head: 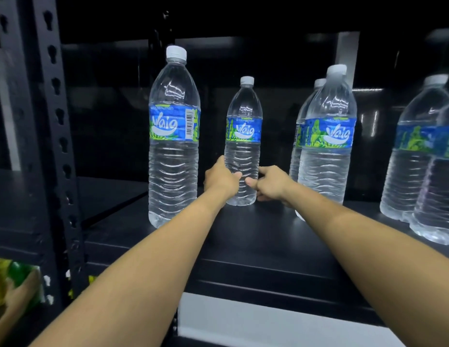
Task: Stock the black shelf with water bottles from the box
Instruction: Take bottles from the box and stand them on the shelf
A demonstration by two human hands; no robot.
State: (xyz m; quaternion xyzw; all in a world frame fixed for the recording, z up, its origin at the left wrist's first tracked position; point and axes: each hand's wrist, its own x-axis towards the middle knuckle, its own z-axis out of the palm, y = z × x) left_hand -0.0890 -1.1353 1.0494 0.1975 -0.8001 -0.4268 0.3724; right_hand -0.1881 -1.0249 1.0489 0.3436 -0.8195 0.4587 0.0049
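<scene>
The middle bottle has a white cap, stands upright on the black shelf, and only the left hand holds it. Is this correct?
Not quite. The head view shows both hands holding the middle bottle: the left hand grips its lower left side and the right hand its lower right side. The white cap and the upright stand on the black shelf are correct.

The left hand [222, 180] and right hand [271, 185] grip the lower body of an upright water bottle [243, 136] standing far back on the black shelf [256, 234]. A nearer bottle [173, 151] stands to its left, and more bottles [327, 156] stand to its right.
</scene>
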